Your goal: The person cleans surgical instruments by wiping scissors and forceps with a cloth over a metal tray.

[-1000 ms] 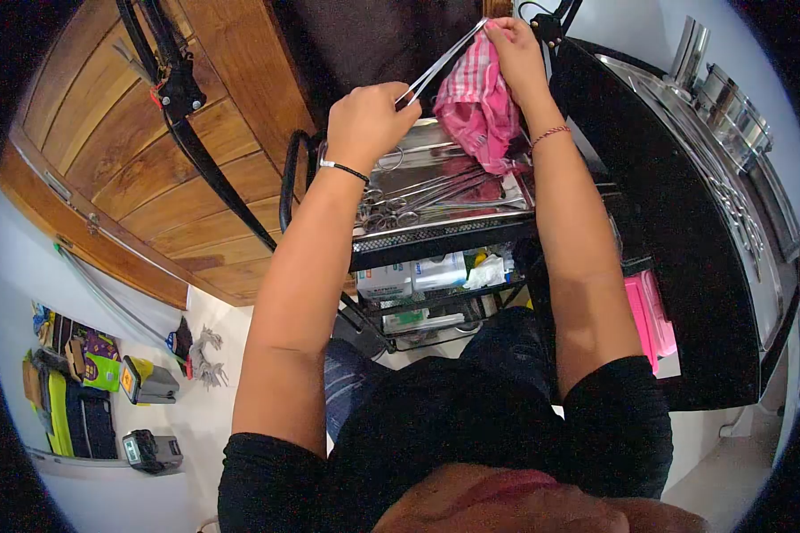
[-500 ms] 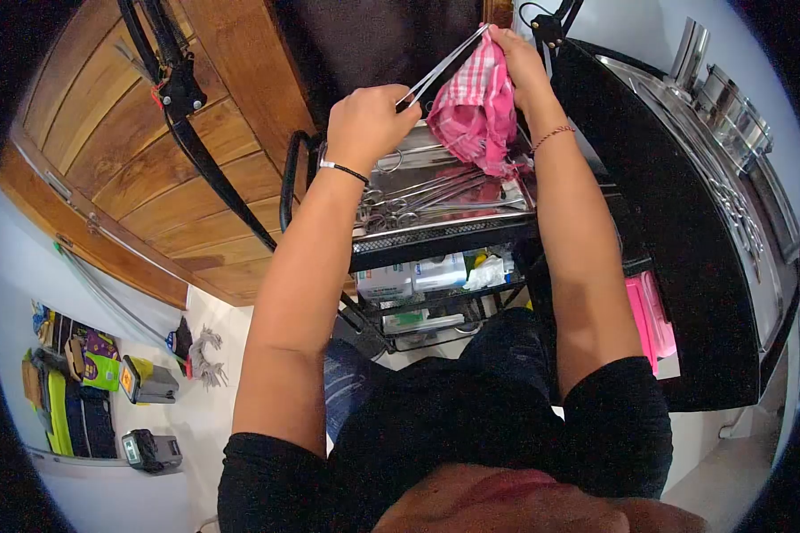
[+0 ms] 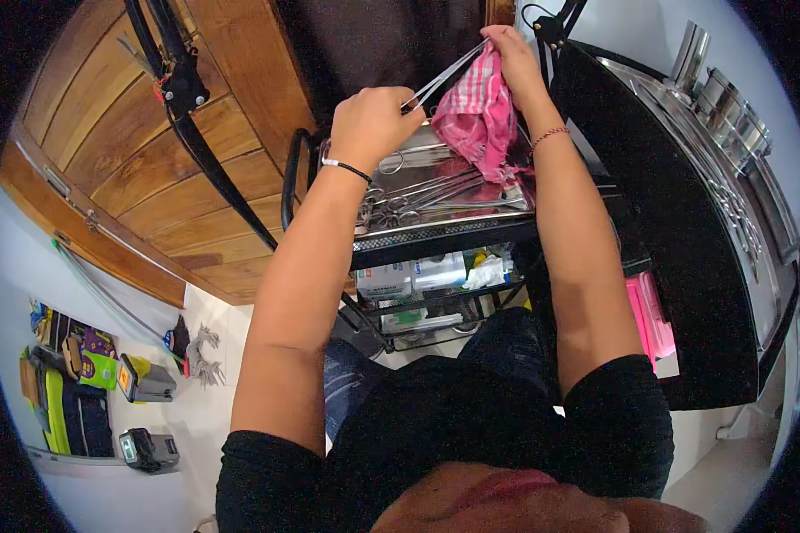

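Note:
My left hand (image 3: 375,123) is closed on the handle end of a long metal instrument (image 3: 444,80), which slants up to the right. At its far tip my right hand (image 3: 512,60) pinches the instrument together with a pink and white checked cloth (image 3: 473,111). The cloth hangs from my right fingers, and its lower end reaches the metal tray (image 3: 458,164). Several scissor-handled metal instruments (image 3: 404,206) lie in the tray, below and between my hands.
The tray sits on a black cart (image 3: 444,244) with packages on its lower shelves. At right, a black table (image 3: 684,222) bears another tray of instruments (image 3: 729,200) and metal containers (image 3: 733,120). A wooden door (image 3: 213,178) and a black jointed arm (image 3: 187,98) stand at left.
Both hands and the instrument have barely moved. The cloth has shifted slightly, and its lower part hangs a little differently.

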{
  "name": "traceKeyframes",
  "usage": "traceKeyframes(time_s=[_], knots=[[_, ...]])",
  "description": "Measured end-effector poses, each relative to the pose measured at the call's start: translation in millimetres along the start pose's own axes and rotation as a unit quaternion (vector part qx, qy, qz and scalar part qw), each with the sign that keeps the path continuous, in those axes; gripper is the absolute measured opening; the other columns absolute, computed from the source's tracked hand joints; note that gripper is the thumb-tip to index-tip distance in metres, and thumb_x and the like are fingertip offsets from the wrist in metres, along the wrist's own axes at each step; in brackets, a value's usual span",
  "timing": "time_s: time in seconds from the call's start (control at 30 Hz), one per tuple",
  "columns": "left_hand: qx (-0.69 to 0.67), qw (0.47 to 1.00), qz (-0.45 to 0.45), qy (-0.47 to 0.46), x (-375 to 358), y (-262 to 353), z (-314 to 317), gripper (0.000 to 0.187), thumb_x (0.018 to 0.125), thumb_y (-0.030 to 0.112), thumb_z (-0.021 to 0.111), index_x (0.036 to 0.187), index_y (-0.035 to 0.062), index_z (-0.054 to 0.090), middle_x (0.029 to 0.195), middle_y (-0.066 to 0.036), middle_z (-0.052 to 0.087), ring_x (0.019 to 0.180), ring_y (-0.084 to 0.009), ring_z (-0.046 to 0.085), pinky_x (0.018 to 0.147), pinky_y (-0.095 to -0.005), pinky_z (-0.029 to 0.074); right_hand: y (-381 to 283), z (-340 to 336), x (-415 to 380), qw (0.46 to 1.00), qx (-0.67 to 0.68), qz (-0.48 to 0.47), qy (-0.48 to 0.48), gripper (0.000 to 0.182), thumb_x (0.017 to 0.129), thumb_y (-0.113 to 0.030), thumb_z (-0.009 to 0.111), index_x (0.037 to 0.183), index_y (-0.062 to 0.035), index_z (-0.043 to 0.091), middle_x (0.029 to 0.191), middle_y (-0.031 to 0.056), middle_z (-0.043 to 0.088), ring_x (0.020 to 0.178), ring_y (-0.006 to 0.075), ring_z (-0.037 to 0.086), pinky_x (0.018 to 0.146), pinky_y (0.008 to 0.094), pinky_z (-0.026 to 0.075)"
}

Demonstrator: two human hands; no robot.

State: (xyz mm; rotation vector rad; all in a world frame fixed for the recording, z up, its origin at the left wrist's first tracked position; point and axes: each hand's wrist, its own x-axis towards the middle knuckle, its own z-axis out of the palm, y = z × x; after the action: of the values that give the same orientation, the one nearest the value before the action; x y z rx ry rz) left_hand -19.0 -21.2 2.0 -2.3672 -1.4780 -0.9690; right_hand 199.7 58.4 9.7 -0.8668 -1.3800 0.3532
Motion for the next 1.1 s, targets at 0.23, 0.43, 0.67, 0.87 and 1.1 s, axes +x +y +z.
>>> traceKeyframes(time_s=[0.23,0.43,0.67,0.87,1.1], knots=[[0.038,0.999,0.012,-0.013,1.7,-4.3,4.8,0.025,0.072,0.033,0.053,0.081,0.0147,0.068,0.065,-0.009,0.063,0.06,-0.0316,0.058,0.055,-0.0365,0.045,-1.0,-0.9,-2.9,0.995,-0.027,0.089,-0.031,0.016,0.088,-0.017,0.048,0.088,-0.0068,0.061,0.079,-0.0008,0.058,0.065,0.0075,0.047,0.062,0.0157,0.037],[0.039,0.999,0.018,0.006,-0.9,3.3,1.8,0.023,0.071,0.031,0.054,0.074,0.0121,0.067,0.067,-0.01,0.064,0.063,-0.0325,0.059,0.055,-0.0374,0.045,-10.3,0.7,-1.6,0.959,0.222,0.159,0.07,0.017,0.087,-0.016,0.05,0.09,-0.0055,0.062,0.081,0.0019,0.062,0.068,0.0083,0.051,0.064,0.0154,0.039],[-0.031,0.998,-0.052,-0.012,-0.8,0.0,4.3,0.025,0.071,0.032,0.054,0.076,0.0118,0.068,0.068,-0.011,0.064,0.062,-0.0335,0.059,0.056,-0.0377,0.046,-3.0,5.8,-1.7,0.991,0.026,0.124,-0.048,0.017,0.085,-0.01,0.053,0.1,-0.0047,0.059,0.086,0.0052,0.064,0.072,0.0093,0.056,0.065,0.0171,0.042],[-0.063,0.992,-0.104,-0.018,2.6,-2.6,2.3,0.025,0.071,0.031,0.054,0.076,0.0116,0.068,0.068,-0.012,0.064,0.062,-0.0347,0.058,0.057,-0.0379,0.046,-10.7,15.8,-9.8,0.996,-0.033,0.047,-0.068,0.027,0.085,-0.007,0.053,0.112,-0.0057,0.054,0.085,0.0065,0.064,0.073,0.0102,0.057,0.066,0.0185,0.043],[-0.111,0.982,-0.13,-0.08,0.5,1.8,8.0,0.025,0.071,0.032,0.054,0.074,0.0113,0.067,0.068,-0.013,0.064,0.062,-0.0354,0.058,0.057,-0.0378,0.046,-30.9,43.1,-32.1,0.977,0.012,-0.213,-0.006,0.027,0.085,-0.007,0.051,0.112,-0.008,0.055,0.083,0.0058,0.064,0.072,0.0102,0.057,0.067,0.0204,0.044]])
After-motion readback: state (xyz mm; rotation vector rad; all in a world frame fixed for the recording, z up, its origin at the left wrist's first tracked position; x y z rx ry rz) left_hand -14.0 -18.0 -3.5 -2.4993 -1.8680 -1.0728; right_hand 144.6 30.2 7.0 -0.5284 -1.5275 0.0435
